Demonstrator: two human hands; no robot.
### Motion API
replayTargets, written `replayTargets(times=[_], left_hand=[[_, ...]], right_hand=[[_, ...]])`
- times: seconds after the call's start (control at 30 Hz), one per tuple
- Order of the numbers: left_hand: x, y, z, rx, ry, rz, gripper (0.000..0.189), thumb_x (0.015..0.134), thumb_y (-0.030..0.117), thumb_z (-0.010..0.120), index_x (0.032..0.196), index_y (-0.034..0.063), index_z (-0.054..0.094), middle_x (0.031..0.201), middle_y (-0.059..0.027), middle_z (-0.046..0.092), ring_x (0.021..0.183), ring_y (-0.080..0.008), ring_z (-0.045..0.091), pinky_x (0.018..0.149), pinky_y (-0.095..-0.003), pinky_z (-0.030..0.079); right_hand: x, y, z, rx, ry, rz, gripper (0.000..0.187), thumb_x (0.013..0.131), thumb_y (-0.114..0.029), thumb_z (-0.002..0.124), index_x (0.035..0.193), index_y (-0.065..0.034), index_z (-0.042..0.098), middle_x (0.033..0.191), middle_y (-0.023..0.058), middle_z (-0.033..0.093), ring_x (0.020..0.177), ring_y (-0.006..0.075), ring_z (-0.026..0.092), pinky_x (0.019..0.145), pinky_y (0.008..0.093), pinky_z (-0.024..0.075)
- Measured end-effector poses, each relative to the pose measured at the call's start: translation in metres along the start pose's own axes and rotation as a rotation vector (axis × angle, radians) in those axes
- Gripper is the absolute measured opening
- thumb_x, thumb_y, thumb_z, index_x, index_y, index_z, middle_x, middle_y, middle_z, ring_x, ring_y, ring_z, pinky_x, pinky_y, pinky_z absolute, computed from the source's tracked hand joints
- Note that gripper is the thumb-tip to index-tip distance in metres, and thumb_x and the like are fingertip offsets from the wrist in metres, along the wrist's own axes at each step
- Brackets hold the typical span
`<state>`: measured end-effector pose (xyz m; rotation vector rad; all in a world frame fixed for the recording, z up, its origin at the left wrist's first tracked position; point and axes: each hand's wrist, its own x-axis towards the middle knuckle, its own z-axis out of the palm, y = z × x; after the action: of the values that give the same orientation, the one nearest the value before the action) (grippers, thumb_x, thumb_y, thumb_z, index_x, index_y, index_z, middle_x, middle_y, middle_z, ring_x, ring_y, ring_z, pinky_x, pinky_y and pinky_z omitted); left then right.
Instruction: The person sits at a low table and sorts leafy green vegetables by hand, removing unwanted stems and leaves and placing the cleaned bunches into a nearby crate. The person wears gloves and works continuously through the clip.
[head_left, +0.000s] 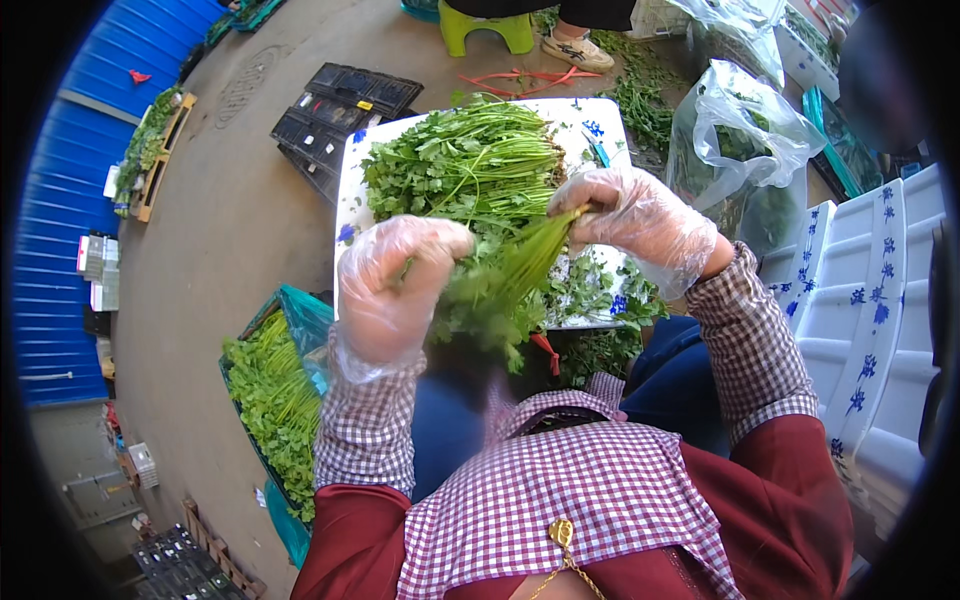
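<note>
My right hand (637, 221), in a clear plastic glove, grips a small bunch of coriander-like greens (536, 255) by the root ends. The leaves hang down to the left and are blurred. My left hand (397, 289), gloved the same way, is curled with thumb and forefinger close together, left of the bunch. A trace of green shows at its palm, but whether it holds anything is unclear. Beyond both hands a large pile of the same greens (472, 161) lies on a white foam board (615, 112). A teal-handled tool (598, 150) rests near its far right corner.
A green-filled crate (274, 405) with teal plastic lining stands at my left. Black crates (337, 112) sit beyond. At right are a clear plastic bag of greens (739, 142) and white foam boxes (855, 300). A person's shoe (577, 52) is near a green stool (486, 28).
</note>
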<state>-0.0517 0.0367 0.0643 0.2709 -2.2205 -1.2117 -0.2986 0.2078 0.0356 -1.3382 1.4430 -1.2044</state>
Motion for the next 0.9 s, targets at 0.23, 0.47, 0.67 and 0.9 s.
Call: replayTargets(times=[0.23,0.47,0.67,0.9], left_hand=[[0.003,-0.049,0.022,-0.323,-0.561,-0.326,0.048,0.112,0.037,0.049,0.132,-0.0026,0.068,0.128,-0.0142,0.072,0.121,-0.0214,0.065,0.108,-0.0350,0.049],[-0.014,-0.050,0.056,-0.865,-0.718,-0.676,0.047,0.113,0.030,0.042,0.143,-0.0040,0.052,0.106,-0.0172,0.074,0.096,-0.0241,0.071,0.096,-0.0358,0.054],[-0.016,-0.055,0.066,-0.813,-0.494,-0.812,0.056,0.112,0.038,0.047,0.149,-0.0039,0.046,0.102,-0.0136,0.072,0.095,-0.0216,0.071,0.087,-0.0351,0.058],[-0.014,-0.049,0.065,-0.828,-0.519,-0.838,0.055,0.112,0.038,0.044,0.149,-0.0023,0.050,0.111,-0.0151,0.071,0.099,-0.0236,0.070,0.088,-0.0366,0.057]], right_hand=[[-0.005,0.007,0.010,0.087,-0.232,-0.006,0.028,0.090,-0.009,0.080,0.115,-0.0017,0.071,0.114,0.0062,0.073,0.107,0.0169,0.067,0.098,0.0323,0.0533],[-0.001,0.020,0.017,0.238,0.038,0.177,0.029,0.099,-0.009,0.068,0.127,-0.0019,0.068,0.104,0.0055,0.070,0.092,0.0111,0.067,0.083,0.0283,0.0559],[-0.002,0.035,0.009,0.146,0.231,0.304,0.028,0.096,-0.016,0.073,0.118,0.0004,0.070,0.088,0.0017,0.068,0.072,0.0094,0.065,0.066,0.0269,0.0542],[-0.004,0.037,0.030,0.300,0.119,0.350,0.025,0.098,-0.028,0.071,0.106,-0.0051,0.077,0.085,0.0017,0.074,0.064,0.0090,0.063,0.059,0.0261,0.0524]])
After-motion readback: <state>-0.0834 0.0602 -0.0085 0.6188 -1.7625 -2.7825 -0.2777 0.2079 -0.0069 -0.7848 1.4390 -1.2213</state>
